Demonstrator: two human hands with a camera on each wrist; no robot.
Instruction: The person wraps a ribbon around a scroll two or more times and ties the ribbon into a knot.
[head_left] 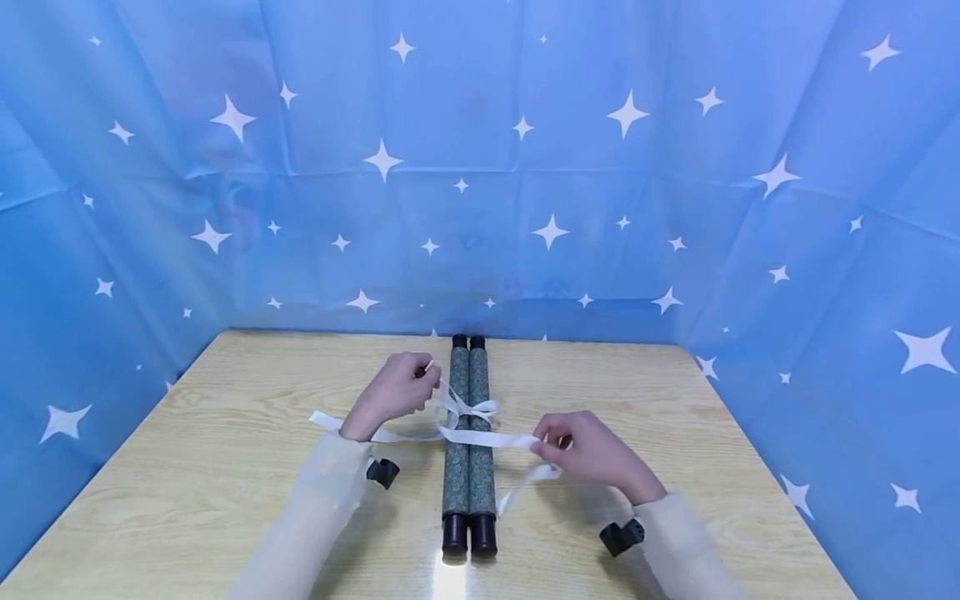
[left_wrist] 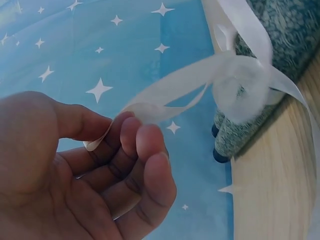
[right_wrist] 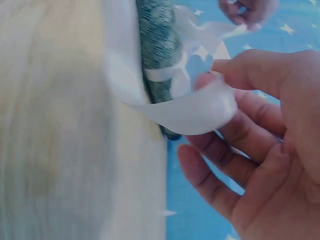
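Note:
A scroll (head_left: 457,479) in green patterned cloth, rolled up from both ends into two side-by-side rolls with dark end knobs, lies lengthwise on the table. White ribbon (head_left: 487,438) crosses it, with a loosely looped knot on top. My left hand (head_left: 397,387), left of the scroll and above the table, pinches one part of the ribbon (left_wrist: 170,85) between thumb and index finger, drawing it up and left. On the right side, my right hand (head_left: 588,446) pinches another stretch of ribbon (right_wrist: 187,117) between thumb and fingers, its tail hanging below.
The pale wooden table (head_left: 202,467) extends on both sides of the scroll. A blue curtain (head_left: 465,108) with white stars hangs behind and along both sides. Small black devices sit at the left wrist (head_left: 383,472) and right wrist (head_left: 622,537).

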